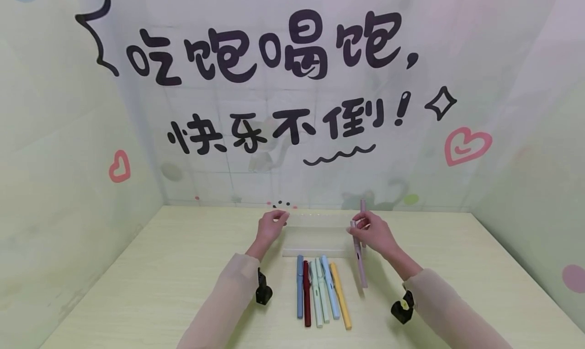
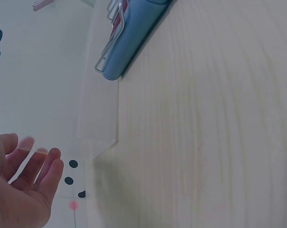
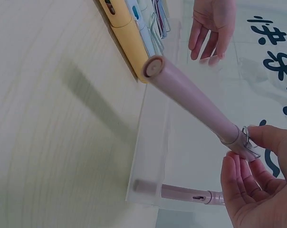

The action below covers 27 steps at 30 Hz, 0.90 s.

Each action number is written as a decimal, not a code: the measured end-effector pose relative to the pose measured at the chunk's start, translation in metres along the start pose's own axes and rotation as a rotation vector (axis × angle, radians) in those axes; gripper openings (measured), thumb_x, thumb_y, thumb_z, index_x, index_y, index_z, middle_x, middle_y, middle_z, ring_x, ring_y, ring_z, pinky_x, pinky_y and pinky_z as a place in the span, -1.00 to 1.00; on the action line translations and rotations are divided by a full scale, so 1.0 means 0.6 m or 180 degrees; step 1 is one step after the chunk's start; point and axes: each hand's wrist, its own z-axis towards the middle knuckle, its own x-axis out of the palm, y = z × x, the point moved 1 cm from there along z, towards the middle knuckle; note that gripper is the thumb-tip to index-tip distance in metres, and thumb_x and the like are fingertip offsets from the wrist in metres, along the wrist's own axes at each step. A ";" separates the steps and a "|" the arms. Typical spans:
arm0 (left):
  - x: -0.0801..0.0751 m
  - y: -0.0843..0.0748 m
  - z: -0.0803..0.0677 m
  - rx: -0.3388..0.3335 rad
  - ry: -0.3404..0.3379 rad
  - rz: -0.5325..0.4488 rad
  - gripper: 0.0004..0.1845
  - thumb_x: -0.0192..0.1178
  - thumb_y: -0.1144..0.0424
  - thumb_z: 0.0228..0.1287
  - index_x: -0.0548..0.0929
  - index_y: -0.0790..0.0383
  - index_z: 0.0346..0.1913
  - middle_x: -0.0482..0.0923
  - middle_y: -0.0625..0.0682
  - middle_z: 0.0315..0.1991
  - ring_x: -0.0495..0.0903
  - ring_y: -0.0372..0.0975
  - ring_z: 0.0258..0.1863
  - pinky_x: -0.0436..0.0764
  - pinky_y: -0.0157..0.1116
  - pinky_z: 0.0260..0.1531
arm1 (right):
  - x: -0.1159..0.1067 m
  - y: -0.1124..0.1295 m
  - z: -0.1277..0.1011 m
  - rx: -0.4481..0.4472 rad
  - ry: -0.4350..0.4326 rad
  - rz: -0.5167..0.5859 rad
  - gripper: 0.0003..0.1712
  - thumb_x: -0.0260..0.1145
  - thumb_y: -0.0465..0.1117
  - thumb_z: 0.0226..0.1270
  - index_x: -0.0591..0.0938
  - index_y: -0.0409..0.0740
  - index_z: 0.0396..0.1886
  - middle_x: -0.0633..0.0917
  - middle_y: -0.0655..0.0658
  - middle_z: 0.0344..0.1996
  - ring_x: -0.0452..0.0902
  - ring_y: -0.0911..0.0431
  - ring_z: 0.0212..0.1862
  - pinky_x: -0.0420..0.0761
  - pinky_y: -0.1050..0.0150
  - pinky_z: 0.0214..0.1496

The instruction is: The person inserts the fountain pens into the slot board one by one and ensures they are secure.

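Observation:
My right hand (image 1: 372,232) pinches a lilac pen (image 3: 196,99) near its wire clip, the far end slanting down in front of a clear plastic holder (image 1: 315,251). A second lilac pen (image 3: 186,193) stands behind the holder's front wall at its right end; in the head view it shows partly behind my right hand. At the holder's left end, my left hand (image 1: 271,226) grips the clear edge between thumb and fingers, with fingertips showing through the plastic in the left wrist view.
Several capped pens lie side by side in front of the holder: a blue pen (image 1: 299,288), a dark red pen (image 1: 306,293), mint ones, a light blue pen (image 1: 330,288) and a yellow pen (image 1: 340,295). Behind the pale wooden table (image 1: 183,267) hangs a printed backdrop (image 1: 283,186).

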 end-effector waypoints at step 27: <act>0.001 0.003 0.000 0.0034 0.0011 -0.0040 -0.72 0.06 0.19 0.24 0.59 0.35 -0.15 0.56 0.12 -0.27 0.58 -0.09 -0.31 0.50 -0.16 -0.22 | -0.021 0.001 0.030 0.0053 -0.0350 -0.0052 -0.67 0.31 -0.24 0.08 0.47 -0.30 -0.19 0.55 -0.17 -0.38 0.48 0.00 -0.29 0.50 0.28 -0.43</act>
